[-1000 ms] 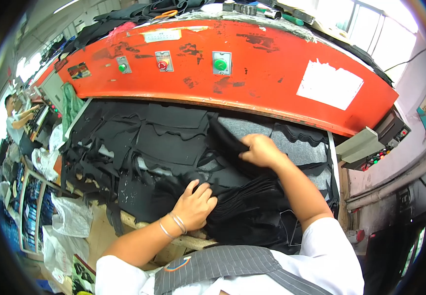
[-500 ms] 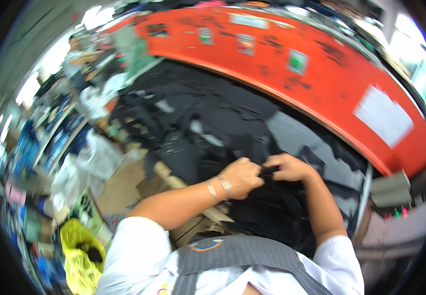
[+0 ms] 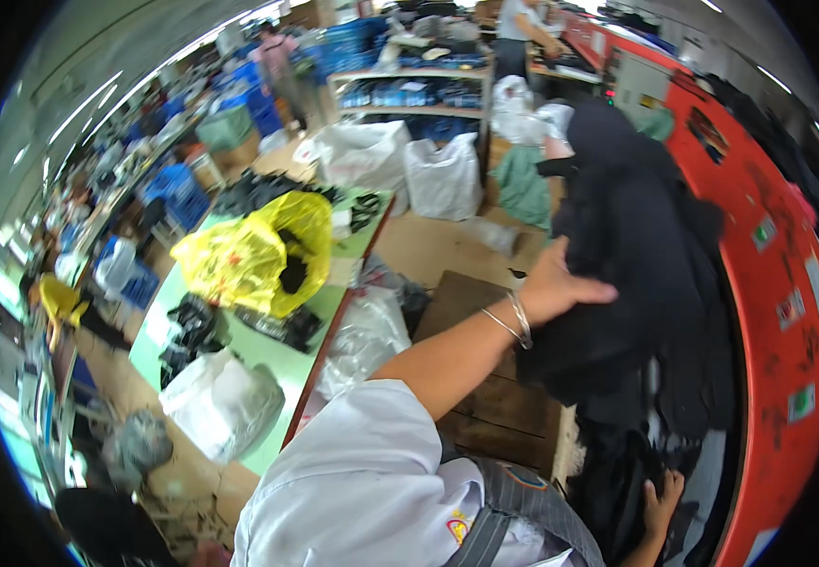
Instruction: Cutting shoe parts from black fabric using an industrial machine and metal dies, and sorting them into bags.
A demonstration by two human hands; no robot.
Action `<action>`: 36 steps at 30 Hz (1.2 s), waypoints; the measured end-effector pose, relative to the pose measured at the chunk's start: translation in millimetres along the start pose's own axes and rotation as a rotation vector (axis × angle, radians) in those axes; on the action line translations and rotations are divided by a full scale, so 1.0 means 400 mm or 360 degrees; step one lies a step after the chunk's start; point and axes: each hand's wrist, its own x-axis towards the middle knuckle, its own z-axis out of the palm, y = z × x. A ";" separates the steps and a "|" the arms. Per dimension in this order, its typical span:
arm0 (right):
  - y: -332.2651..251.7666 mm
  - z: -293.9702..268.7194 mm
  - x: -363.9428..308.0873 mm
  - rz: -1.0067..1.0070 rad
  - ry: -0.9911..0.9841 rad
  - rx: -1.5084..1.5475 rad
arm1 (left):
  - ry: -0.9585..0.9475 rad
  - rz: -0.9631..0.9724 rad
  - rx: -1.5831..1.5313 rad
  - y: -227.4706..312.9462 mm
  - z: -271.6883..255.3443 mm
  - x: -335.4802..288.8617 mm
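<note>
Black cloth (image 3: 631, 198) rises in a thick, drooping bundle, lifted by the left hand (image 3: 560, 286) at its near left edge, beside the red machine (image 3: 773, 312). That hand is closed around the edge, thumb across the near face, fingers mostly hidden; bracelets (image 3: 520, 321) circle its wrist. Lower down, the right hand (image 3: 661, 503) has its fingers partly curled over more dark cloth (image 3: 610, 477) on the machine's bed; whether it grips any of that, I cannot tell. Just left of the bundle is a brown board (image 3: 499, 387). Farther left stands a green table (image 3: 357, 250) bearing an open yellow bag (image 3: 234, 250) and, nearer, a white bag (image 3: 220, 402). Clear plastic (image 3: 367, 335) bunches along the table's right side. Beyond it, white sacks (image 3: 357, 151) sit before a shelf (image 3: 409, 111) of blue goods. One person (image 3: 515, 28) stands past the bundle, another in yellow (image 3: 60, 300) far left.
</note>
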 end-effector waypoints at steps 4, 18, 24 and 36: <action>-0.056 -0.090 0.074 0.0097 -0.0382 0.0142 | 0.0289 -0.0238 -0.0341 0.079 -0.349 -0.058; -1.373 0.502 0.900 -0.0558 -0.1042 0.0370 | 0.1085 -0.0739 -0.1194 0.023 -1.503 -0.280; -1.976 1.296 0.959 -0.0671 -0.1651 0.0565 | 0.1333 -0.0888 -0.0882 0.147 -1.689 -0.344; -2.425 1.704 0.882 -0.0553 -0.1861 0.0672 | 0.2109 -0.0693 -0.0203 0.074 -1.970 -0.387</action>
